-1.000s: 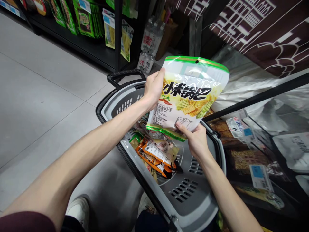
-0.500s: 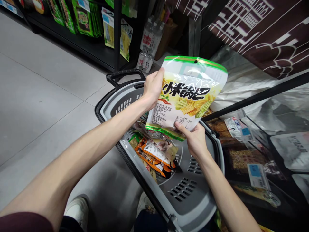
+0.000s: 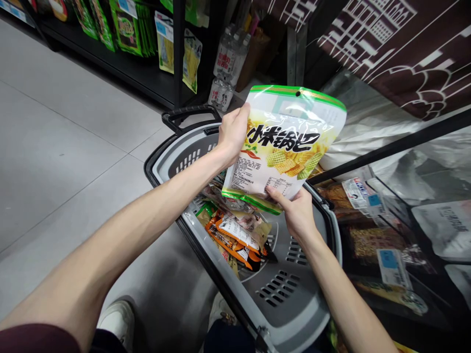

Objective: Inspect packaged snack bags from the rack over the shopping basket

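A snack bag (image 3: pixel 283 147), white with green edges, large dark lettering and pictured crisps, is held over a shopping basket. My left hand (image 3: pixel 234 133) is closed on its left edge. At the lower edge, my right hand (image 3: pixel 296 206) pinches the bag, with the thumb on the printed front and the other fingers hidden behind. Below, the grey shopping basket (image 3: pixel 305 309) has slotted walls and a black rim. Several packets lie inside it, among them an orange and white packet (image 3: pixel 235 233); the bag covers part of them.
Black shelving with green packets (image 3: pixel 127 29) stands at the upper left. Bottled water in shrink wrap (image 3: pixel 228 59) sits behind the basket. On the right, a rack holds packaged food (image 3: pixel 379 240) and price tags. Grey floor tiles (image 3: pixel 66 147) lie to the left.
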Action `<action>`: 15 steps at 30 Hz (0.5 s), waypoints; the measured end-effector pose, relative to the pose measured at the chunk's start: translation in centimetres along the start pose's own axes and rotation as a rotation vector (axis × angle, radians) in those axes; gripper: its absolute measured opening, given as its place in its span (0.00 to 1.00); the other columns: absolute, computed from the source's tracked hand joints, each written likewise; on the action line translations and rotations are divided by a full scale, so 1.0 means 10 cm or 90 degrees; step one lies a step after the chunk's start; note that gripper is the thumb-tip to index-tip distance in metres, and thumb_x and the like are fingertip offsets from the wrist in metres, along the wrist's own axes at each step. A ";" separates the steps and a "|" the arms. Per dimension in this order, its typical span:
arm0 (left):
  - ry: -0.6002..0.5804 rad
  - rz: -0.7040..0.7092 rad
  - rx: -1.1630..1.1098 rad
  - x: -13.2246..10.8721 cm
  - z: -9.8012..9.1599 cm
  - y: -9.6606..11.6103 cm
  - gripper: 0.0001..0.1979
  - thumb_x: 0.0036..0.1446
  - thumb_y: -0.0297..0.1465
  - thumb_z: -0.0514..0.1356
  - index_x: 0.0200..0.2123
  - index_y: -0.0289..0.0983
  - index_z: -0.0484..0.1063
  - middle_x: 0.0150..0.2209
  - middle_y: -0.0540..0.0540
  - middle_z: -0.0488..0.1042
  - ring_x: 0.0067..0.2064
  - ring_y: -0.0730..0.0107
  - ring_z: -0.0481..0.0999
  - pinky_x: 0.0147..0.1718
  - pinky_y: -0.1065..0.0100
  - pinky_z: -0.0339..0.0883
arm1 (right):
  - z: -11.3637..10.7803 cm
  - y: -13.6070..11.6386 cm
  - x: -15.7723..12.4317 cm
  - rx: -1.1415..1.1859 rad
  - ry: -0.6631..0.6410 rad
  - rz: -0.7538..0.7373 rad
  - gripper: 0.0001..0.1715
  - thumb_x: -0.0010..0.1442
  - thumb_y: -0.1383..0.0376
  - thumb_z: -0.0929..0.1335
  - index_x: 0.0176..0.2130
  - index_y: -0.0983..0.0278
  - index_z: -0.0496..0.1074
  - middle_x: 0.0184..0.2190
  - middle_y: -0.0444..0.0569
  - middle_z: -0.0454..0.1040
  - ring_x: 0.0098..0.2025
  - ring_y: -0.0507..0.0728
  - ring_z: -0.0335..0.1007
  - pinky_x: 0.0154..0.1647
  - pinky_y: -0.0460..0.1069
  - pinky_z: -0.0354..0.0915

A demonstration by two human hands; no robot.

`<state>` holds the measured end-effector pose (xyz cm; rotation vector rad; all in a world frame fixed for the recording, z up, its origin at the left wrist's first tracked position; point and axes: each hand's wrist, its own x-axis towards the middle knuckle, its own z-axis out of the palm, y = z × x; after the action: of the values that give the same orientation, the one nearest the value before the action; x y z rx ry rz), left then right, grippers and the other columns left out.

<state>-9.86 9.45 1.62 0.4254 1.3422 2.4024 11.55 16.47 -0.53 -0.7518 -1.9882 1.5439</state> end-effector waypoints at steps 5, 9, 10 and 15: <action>0.000 -0.002 0.004 -0.01 0.00 0.00 0.19 0.62 0.49 0.57 0.37 0.38 0.70 0.28 0.49 0.67 0.41 0.63 0.73 0.42 0.65 0.65 | -0.01 0.01 0.00 0.007 -0.006 0.008 0.28 0.44 0.54 0.81 0.43 0.63 0.78 0.43 0.52 0.82 0.42 0.61 0.79 0.46 0.55 0.75; 0.002 -0.003 0.017 -0.01 0.00 0.02 0.20 0.62 0.50 0.57 0.34 0.38 0.70 0.28 0.49 0.68 0.40 0.63 0.73 0.41 0.65 0.65 | 0.00 0.00 0.00 0.005 -0.002 0.006 0.29 0.44 0.53 0.81 0.42 0.62 0.78 0.43 0.52 0.82 0.42 0.62 0.79 0.46 0.56 0.75; 0.000 -0.006 0.019 -0.01 0.00 0.02 0.20 0.61 0.50 0.57 0.34 0.39 0.69 0.28 0.49 0.68 0.40 0.63 0.73 0.41 0.66 0.65 | 0.00 0.00 0.00 0.005 -0.002 0.006 0.29 0.44 0.53 0.81 0.43 0.62 0.78 0.43 0.51 0.82 0.42 0.62 0.79 0.46 0.55 0.75; -0.007 -0.022 0.000 0.00 0.00 0.01 0.20 0.62 0.50 0.56 0.34 0.39 0.70 0.29 0.49 0.69 0.40 0.63 0.73 0.42 0.65 0.64 | 0.00 0.00 0.00 0.014 -0.004 0.006 0.29 0.44 0.53 0.81 0.43 0.62 0.78 0.44 0.51 0.82 0.42 0.61 0.79 0.47 0.55 0.75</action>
<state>-9.88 9.36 1.72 0.4112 1.3348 2.3684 11.55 16.49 -0.57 -0.7498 -1.9725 1.5729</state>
